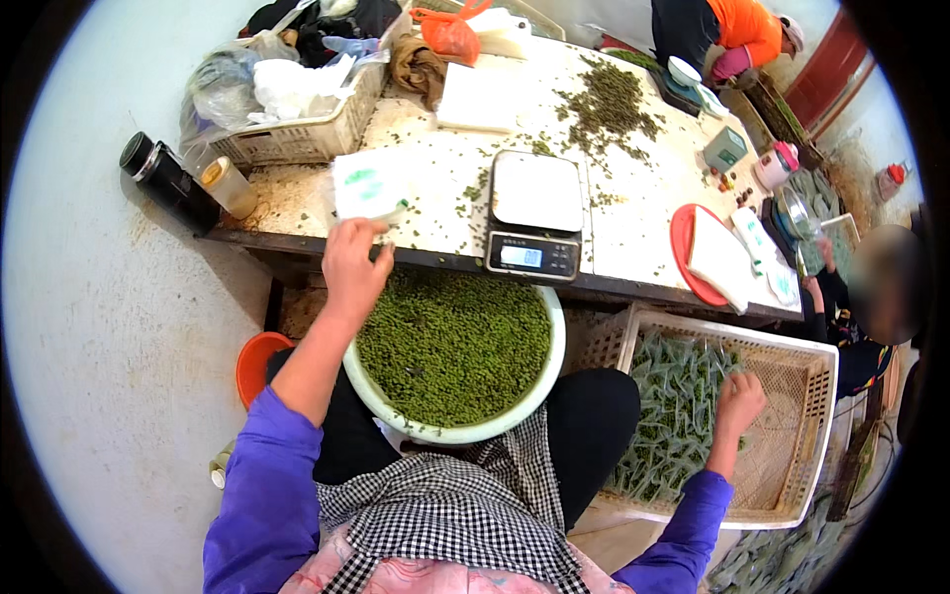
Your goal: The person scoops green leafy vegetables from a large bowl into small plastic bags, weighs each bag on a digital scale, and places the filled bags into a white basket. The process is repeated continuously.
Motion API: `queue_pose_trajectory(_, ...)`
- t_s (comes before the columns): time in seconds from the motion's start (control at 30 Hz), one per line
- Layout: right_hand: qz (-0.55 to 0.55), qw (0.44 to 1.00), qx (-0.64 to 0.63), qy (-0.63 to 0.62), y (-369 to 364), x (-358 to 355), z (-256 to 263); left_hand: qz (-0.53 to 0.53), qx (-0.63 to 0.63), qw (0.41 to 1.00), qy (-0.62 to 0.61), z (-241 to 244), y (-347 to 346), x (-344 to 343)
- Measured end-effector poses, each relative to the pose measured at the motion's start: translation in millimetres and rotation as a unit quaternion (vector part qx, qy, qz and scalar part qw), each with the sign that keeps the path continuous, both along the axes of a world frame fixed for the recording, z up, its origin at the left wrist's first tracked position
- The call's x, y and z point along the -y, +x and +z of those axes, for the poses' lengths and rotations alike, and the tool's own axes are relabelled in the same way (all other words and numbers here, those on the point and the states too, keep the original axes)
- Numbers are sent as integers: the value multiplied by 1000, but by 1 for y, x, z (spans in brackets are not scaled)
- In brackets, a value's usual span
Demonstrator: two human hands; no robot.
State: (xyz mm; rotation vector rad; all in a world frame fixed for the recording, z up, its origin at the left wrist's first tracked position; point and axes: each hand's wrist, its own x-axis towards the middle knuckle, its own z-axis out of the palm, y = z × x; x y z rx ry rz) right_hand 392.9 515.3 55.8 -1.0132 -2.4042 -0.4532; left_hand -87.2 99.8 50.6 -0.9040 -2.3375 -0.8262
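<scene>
My left hand (pixel 356 260) is at the table's front edge, thumb and forefinger apart. Its fingertips reach the lower edge of a stack of flat plastic bags (pixel 364 182) with green print. Off to the right, my right hand (pixel 741 401) hovers at filled clear plastic bags (pixel 668 416) in a white plastic crate (pixel 787 512); whether its curled fingers grip a bag is unclear. Between my knees, a pale round basin (pixel 553 356) holds many small green peppercorn-like berries (pixel 460 349). Above the basin, a digital scale (pixel 538 193) with a bare pan stands on the table.
A black thermos (pixel 167 182) and a plastic cup (pixel 228 185) stand left, beside a crate (pixel 297 141) of bags. Darker berries (pixel 612 104) lie scattered on the table. A red plate (pixel 683 256) lies right. One person (pixel 742 33) bends at the back; another (pixel 839 297) sits right.
</scene>
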Motion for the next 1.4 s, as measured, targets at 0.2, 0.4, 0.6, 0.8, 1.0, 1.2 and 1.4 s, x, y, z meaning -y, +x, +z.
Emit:
queue_pose_trajectory(0.2,304,928,-136,-167,-239,84,10,37,16,996,-85,-27,-68,10)
queue_pose_trajectory(0.4,426,879,-133,-168,-395,195,-1,15,138,990,30,-25,-80,6)
queue_pose_trajectory(0.6,387,892,-172,-158,-488,268,2,-14,285,948,144,-8,-74,10)
queue_pose_trajectory(0.8,321,711,-347,-520,-477,294,-11,-76,149,959,228,-7,-26,-5)
queue_pose_trajectory(1.0,284,765,-287,-501,-392,298,-24,-192,21,975,109,-18,58,12)
queue_pose_trajectory(1.2,259,785,-119,-551,-282,285,-72,-294,-25,949,-113,-14,115,43)
queue_pose_trajectory(1.4,338,446,-29,-828,-266,259,-62,-292,18,950,-112,-19,120,86)
